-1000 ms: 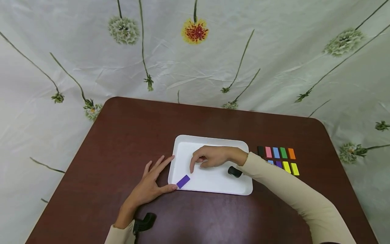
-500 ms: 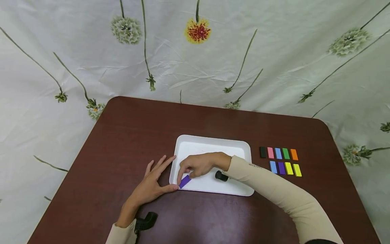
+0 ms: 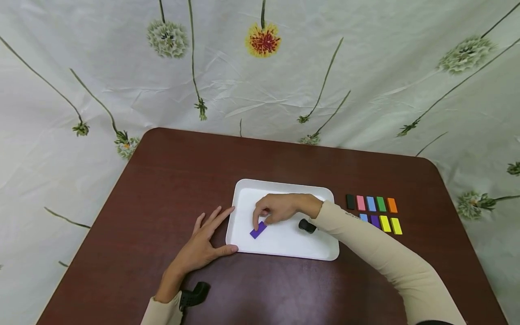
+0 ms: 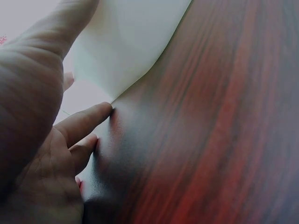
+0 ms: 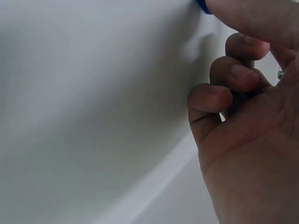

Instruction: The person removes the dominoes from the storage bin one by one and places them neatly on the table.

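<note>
A white rectangular tray (image 3: pixel 300 243) lies on the dark red-brown table. Over its left half, my right hand (image 3: pixel 278 208) pinches a purple rectangular block (image 3: pixel 258 230) between thumb and index finger. The block slants across the tray's surface; whether it touches the tray I cannot tell. In the right wrist view only a bluish corner of the block (image 5: pixel 203 6) shows at the thumb tip, and the other fingers are curled. My left hand (image 3: pixel 199 248) is spread at the tray's left side, its thumb on the near corner and its index fingertip against the left rim.
Right of the tray, two rows of small coloured blocks (image 3: pixel 371 204) lie on the table (image 3: pixel 183 171): black, pink, blue, green and orange behind, blue, purple and yellow in front. The right sleeve (image 3: pixel 378 246) partly covers the front row. A flower-printed cloth (image 3: pixel 227 72) hangs behind.
My right hand reached down to the purple block in the tray's near left corner, took hold of it and carried it up and right. The left hand stayed at the rim.
</note>
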A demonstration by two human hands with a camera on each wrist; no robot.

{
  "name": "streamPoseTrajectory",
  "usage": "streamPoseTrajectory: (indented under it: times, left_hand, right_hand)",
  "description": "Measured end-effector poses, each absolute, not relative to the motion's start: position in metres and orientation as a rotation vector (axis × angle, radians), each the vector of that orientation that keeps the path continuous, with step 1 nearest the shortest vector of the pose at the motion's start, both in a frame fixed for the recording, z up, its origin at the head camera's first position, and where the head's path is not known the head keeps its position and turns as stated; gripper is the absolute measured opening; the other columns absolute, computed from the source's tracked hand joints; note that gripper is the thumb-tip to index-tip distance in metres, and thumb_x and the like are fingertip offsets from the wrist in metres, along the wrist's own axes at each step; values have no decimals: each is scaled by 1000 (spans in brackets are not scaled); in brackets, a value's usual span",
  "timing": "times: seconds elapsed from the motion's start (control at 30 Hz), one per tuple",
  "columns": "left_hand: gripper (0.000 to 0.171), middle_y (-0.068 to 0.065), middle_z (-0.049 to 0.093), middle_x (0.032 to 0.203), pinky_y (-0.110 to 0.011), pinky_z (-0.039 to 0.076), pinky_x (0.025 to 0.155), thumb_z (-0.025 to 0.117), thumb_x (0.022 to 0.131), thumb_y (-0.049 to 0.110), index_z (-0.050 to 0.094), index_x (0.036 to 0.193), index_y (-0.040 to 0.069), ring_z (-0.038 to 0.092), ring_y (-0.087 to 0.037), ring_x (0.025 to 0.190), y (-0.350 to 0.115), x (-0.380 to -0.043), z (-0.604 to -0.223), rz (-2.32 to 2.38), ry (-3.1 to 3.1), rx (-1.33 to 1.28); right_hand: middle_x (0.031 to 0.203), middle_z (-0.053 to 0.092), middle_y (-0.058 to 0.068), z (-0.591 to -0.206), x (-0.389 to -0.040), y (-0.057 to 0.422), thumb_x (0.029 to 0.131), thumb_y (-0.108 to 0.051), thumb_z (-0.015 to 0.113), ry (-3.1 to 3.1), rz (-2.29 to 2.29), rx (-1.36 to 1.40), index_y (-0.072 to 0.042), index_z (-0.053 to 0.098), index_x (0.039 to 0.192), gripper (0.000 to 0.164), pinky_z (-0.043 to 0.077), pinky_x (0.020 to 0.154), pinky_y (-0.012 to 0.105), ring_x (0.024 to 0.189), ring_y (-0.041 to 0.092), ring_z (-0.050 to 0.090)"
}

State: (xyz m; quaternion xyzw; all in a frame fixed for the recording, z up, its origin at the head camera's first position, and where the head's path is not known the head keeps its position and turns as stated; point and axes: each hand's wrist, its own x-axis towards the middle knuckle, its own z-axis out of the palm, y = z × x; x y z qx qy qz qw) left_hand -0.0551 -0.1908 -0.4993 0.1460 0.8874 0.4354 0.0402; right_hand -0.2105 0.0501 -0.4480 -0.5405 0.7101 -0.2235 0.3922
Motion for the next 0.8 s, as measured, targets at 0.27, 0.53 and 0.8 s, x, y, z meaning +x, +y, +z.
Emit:
streamPoseTrajectory:
  times: [0.27,0.53,0.8]
  left_hand:
    - [93,-6,41,159,-64,-1,117,82,80,44,31,158,32,22,-38,152,-190,-55,-498,1339,2715,440]
    - [93,-7,41,159,-64,-1,117,82,80,44,31,158,32,22,-39,152,-189,-55,-500,1337,2716,450]
    - [92,-6,39,159,-63,-1,117,81,81,44,31,158,32,21,-38,153,-190,-55,-498,1334,2710,443]
  right_hand:
    - [82,47,4,-449,-210,47,80,19,51,1728,-584,-1403,-15,78,112,53,34,76,17,80,7,38]
    - [86,47,2,-448,-203,42,79,20,51,1773,-422,-1374,-21,76,118,62,34,78,17,81,5,37]
    - [94,51,-4,-449,-208,49,80,7,71,1872,-470,-1311,-21,70,123,51,38,86,19,92,7,44]
